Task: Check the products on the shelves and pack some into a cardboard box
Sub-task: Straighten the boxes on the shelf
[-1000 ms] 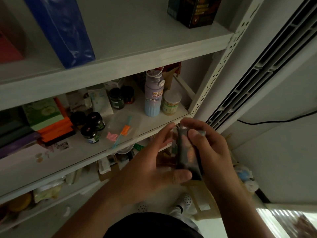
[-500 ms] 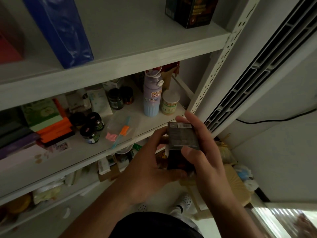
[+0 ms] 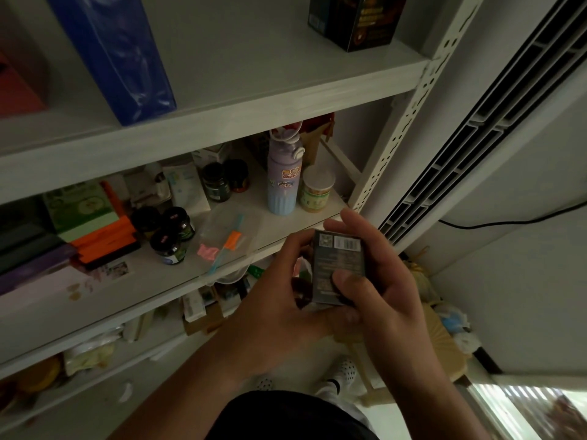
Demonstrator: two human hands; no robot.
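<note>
Head view looks down on a person holding a small dark box point(image 3: 338, 265) in front of the white shelf point(image 3: 152, 281), at the height of its front edge and near the perforated upright point(image 3: 409, 122). The box's long axis runs away from the person, the printed face turned up toward the camera, and the barcode end points at the shelf. The right hand point(image 3: 387, 296) wraps its right side, with the thumb pressed on the face. The left hand point(image 3: 286, 300) curls round the left edge, thumb under the near end.

On the shelf stand a pale lilac bottle point(image 3: 282, 182), a pale-lidded tub point(image 3: 317, 192) just beside it, dark jars point(image 3: 171, 239), an orange pack point(image 3: 104, 236) and a clear bag point(image 3: 228, 239). On the board above are a blue package point(image 3: 120, 58) and a black carton point(image 3: 355, 20). A slatted vent point(image 3: 476, 138) and a black cable point(image 3: 508, 222) are on the wall to the right.
</note>
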